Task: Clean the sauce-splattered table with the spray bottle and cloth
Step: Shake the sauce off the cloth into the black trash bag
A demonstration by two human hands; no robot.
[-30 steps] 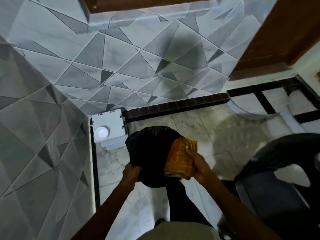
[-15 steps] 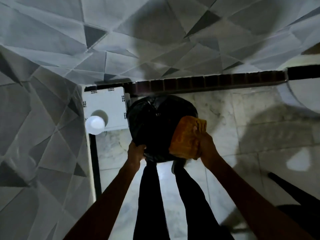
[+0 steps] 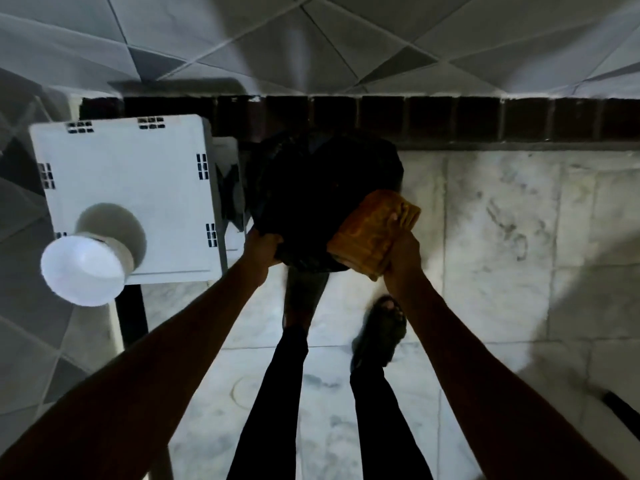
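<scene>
Head view, looking steeply down. Compared with half a second earlier, the black bag [image 3: 322,188] and the white square box [image 3: 131,188] beside it fill more of the view. A sandalled foot [image 3: 379,336] now shows on the marble floor [image 3: 485,237] beside the right forearm. Both hands keep their places at the bag.

The cloth [image 3: 372,233] is orange-yellow and folded into a thick pad with a ribbed weave. It lies against the bag's right-hand rim, above the floor and not on any counter. The right hand [image 3: 403,258] holds it from the near side, its grip curled round the cloth's near end. The left hand [image 3: 263,245] clutches the bag's near-left edge, its grip curled into the black plastic. Both arms stretch forward, nearly straight, and converge on the bag.

The bag stands against the dark brick border [image 3: 450,119] at the foot of the grey tiled wall [image 3: 311,46]. A white round object [image 3: 83,270] sits at the box's near-left corner.
</scene>
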